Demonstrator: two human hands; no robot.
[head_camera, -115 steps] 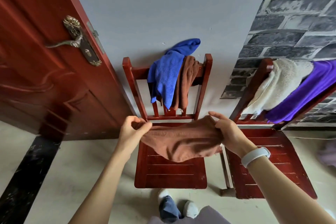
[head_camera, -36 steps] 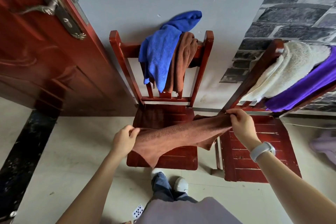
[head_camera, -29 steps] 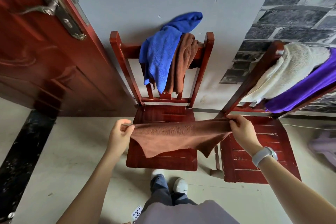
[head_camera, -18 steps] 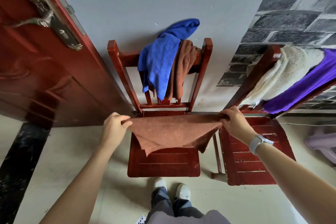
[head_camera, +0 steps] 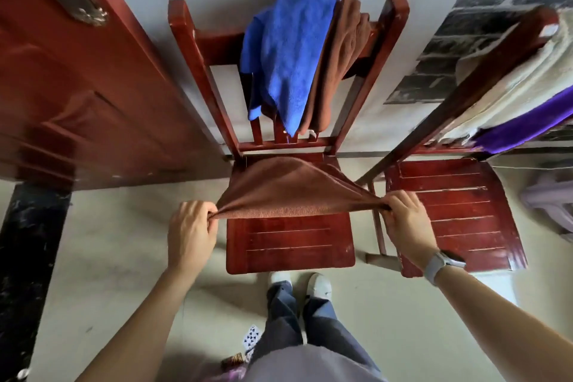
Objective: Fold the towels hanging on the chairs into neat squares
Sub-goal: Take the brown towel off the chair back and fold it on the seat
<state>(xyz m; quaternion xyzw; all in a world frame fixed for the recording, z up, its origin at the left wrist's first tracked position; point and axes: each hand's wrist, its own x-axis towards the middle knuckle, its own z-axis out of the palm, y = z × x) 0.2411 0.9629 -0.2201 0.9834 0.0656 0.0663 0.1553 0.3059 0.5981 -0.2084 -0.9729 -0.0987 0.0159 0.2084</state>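
Red door [head_camera: 77,96] on the left, grey wall behind. Two red chairs side by side: middle chair [head_camera: 290,242], right chair [head_camera: 459,211]. Blue towel [head_camera: 288,53] and another brown towel [head_camera: 338,62] slung over the middle chair's back; cream towel [head_camera: 508,77] and purple towel [head_camera: 527,124] over the right one's. Brown towel [head_camera: 288,189] spread over the middle seat, near edge lifted taut. Left hand [head_camera: 190,231] pinching the left corner, right hand [head_camera: 406,220] pinching the right corner, well apart.

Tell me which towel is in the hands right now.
The brown towel stretched over the left red wooden chair's seat; left hand and right hand pinch its corners. The other four hang on chair backs.
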